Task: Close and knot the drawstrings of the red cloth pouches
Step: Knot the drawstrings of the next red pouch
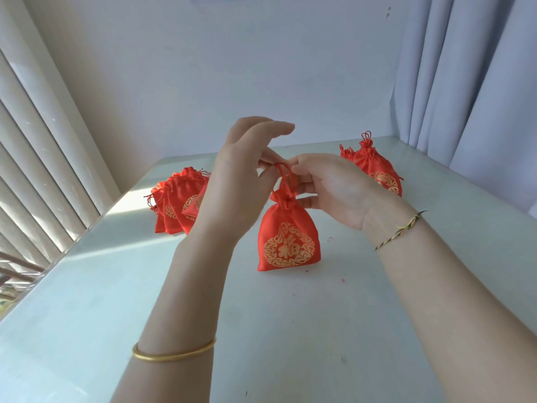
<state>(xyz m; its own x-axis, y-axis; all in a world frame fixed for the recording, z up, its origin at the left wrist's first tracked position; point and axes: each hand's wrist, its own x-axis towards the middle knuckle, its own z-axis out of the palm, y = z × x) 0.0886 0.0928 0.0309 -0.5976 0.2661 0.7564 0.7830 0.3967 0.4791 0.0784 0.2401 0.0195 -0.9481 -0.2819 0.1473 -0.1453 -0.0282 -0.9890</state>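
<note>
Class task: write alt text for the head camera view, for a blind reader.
A person's left hand and right hand pinch the drawstring above a cinched red pouch with a gold emblem, over a pale table. Behind it lie a left pile and a right pile of similar pouches.

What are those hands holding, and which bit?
The left hand and right hand pinch the red drawstring above the gathered neck of a red cloth pouch with gold print.

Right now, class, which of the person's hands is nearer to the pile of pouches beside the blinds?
Left. The left hand is just right of that pile; the right hand is farther right, across the drawstring both pinch.
</note>
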